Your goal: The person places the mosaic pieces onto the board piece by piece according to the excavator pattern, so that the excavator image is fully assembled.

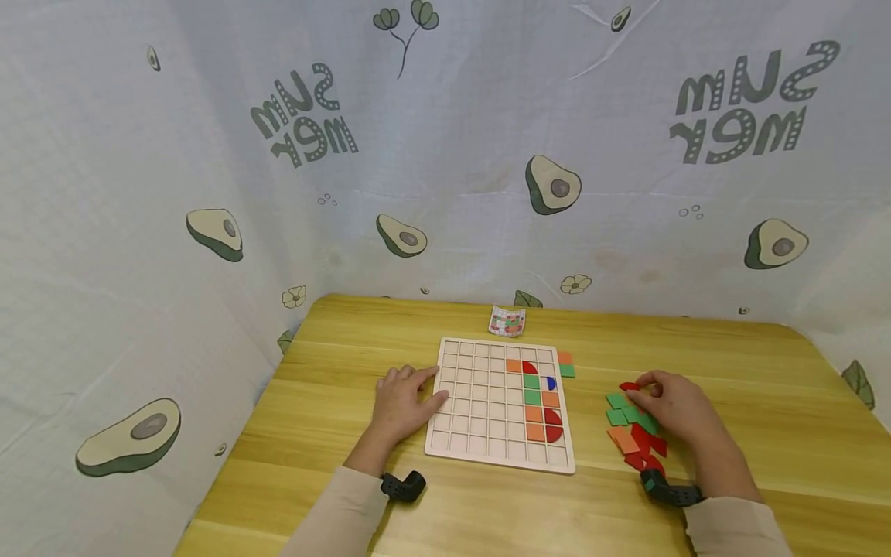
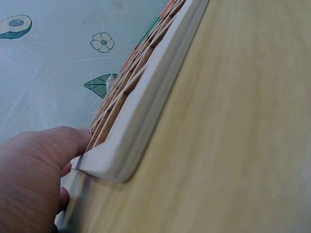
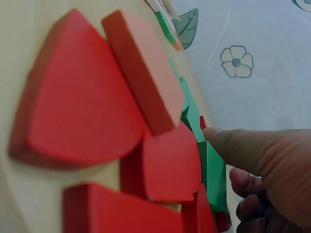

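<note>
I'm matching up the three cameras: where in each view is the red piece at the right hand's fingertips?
Head: right of centre, the red piece is at the fingertips of the right hand, just beyond the green pieces.
Left wrist: not in it.
Right wrist: a small red sliver right of centre, by the thumb tip.
Shared landmark: the printed flower with a leaf near it, on the cloth.
</note>
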A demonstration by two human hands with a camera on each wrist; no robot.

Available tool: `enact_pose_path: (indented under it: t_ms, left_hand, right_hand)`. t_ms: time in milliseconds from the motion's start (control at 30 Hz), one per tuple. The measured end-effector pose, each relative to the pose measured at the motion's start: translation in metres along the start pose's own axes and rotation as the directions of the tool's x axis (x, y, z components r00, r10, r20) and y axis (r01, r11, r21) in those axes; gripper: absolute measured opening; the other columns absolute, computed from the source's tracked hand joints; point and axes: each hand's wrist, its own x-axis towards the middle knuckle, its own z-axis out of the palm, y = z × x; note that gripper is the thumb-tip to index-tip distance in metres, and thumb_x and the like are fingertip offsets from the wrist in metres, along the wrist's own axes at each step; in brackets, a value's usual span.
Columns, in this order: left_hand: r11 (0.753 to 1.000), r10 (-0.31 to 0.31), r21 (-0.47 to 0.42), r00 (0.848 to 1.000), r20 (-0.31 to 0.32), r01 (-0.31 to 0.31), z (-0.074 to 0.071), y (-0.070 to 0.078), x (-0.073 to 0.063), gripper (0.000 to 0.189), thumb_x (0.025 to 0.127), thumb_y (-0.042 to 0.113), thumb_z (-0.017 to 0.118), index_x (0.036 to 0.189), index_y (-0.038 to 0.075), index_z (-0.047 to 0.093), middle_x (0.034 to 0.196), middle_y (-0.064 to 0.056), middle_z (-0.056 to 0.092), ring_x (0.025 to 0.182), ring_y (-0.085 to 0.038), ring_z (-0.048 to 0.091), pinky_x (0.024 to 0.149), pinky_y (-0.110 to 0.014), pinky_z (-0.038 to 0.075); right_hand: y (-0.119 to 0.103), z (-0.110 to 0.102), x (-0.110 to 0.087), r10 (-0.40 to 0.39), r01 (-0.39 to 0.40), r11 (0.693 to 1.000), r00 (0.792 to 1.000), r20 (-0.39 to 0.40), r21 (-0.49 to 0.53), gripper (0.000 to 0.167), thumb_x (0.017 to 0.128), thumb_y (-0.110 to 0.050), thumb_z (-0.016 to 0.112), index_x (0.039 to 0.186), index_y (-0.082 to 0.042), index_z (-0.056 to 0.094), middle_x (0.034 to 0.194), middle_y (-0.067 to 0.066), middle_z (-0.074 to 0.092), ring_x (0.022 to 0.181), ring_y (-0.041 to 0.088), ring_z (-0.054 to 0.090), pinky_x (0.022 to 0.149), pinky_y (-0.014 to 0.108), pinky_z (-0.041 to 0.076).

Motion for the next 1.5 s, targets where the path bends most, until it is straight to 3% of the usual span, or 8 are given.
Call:
enact_pose_path:
  t_ms: [333, 667, 800, 1067, 1300, 1500]
  left_hand:
    - [1.0, 0.002, 0.01, 1.0, 0.003, -0.002, -0.001, 0.0, 0.001, 0.052, 0.091, 0.054, 0.067, 0.136, 0.028, 0.067, 0.088, 0.006, 0.056, 0.081, -0.013, 0.039, 0.077, -0.033, 0.029]
    - [1.0, -0.001, 0.002, 1.0, -0.001, 0.001, -0.003, -0.001, 0.0, 0.052, 0.091, 0.053, 0.067, 0.136, 0.028, 0.067, 0.087, 0.007, 0.055, 0.082, -0.013, 0.039, 0.078, -0.034, 0.029]
    - [1.0, -0.003, 0.0, 1.0, 0.0, 0.003, -0.003, -0.001, 0.0, 0.052, 0.091, 0.054, 0.067, 0.136, 0.028, 0.067, 0.087, 0.007, 0.055, 0.082, -0.013, 0.039, 0.078, -0.034, 0.029]
    - [1.0, 0.0, -0.002, 1.0, -0.007, 0.0, -0.002, 0.0, -0.001, 0.051, 0.091, 0.053, 0.068, 0.135, 0.028, 0.068, 0.086, 0.007, 0.055, 0.081, -0.013, 0.039, 0.077, -0.033, 0.028]
    - [1.0, 0.004, -0.003, 1.0, -0.005, -0.004, -0.001, 0.001, 0.0, 0.051, 0.091, 0.053, 0.068, 0.135, 0.028, 0.068, 0.087, 0.006, 0.056, 0.082, -0.014, 0.04, 0.077, -0.034, 0.029]
    - [1.0, -0.002, 0.006, 1.0, 0.006, 0.002, -0.001, 0.0, 0.001, 0.052, 0.091, 0.054, 0.067, 0.136, 0.028, 0.067, 0.086, 0.007, 0.054, 0.083, -0.013, 0.04, 0.078, -0.034, 0.029]
  right_hand:
    - [-0.011, 0.0, 0.0, -0.021, 0.021, 1.0, 0.999, -0.027, -0.018, 0.042, 0.097, -0.028, 0.068, 0.118, 0.008, 0.063, 0.084, 0.011, 0.061, 0.074, 0.022, 0.053, 0.065, 0.031, 0.042]
    - [-0.061, 0.008, 0.001, -0.112, 0.113, 0.993, 0.994, -0.012, 0.022, 0.039, 0.096, -0.029, 0.07, 0.12, 0.003, 0.066, 0.088, 0.008, 0.06, 0.074, 0.02, 0.05, 0.063, 0.03, 0.041]
    - [-0.085, 0.014, 0.003, -0.161, 0.16, 0.985, 0.987, 0.008, 0.058, 0.035, 0.095, -0.027, 0.072, 0.118, -0.001, 0.067, 0.087, 0.006, 0.057, 0.071, 0.019, 0.048, 0.058, 0.03, 0.038]
    - [-0.125, 0.034, 0.012, -0.273, 0.267, 0.96, 0.959, 0.072, 0.084, 0.025, 0.094, -0.022, 0.073, 0.111, -0.004, 0.07, 0.079, 0.002, 0.055, 0.071, 0.016, 0.048, 0.064, 0.029, 0.038]
    - [-0.142, 0.05, 0.02, -0.328, 0.32, 0.944, 0.938, 0.114, 0.084, 0.022, 0.095, -0.022, 0.072, 0.111, -0.007, 0.071, 0.073, -0.001, 0.053, 0.063, 0.013, 0.046, 0.059, 0.026, 0.037]
    - [-0.146, 0.059, 0.025, -0.337, 0.33, 0.941, 0.936, 0.105, 0.074, 0.02, 0.097, -0.019, 0.07, 0.113, -0.007, 0.071, 0.074, -0.001, 0.053, 0.063, 0.014, 0.045, 0.059, 0.028, 0.037]
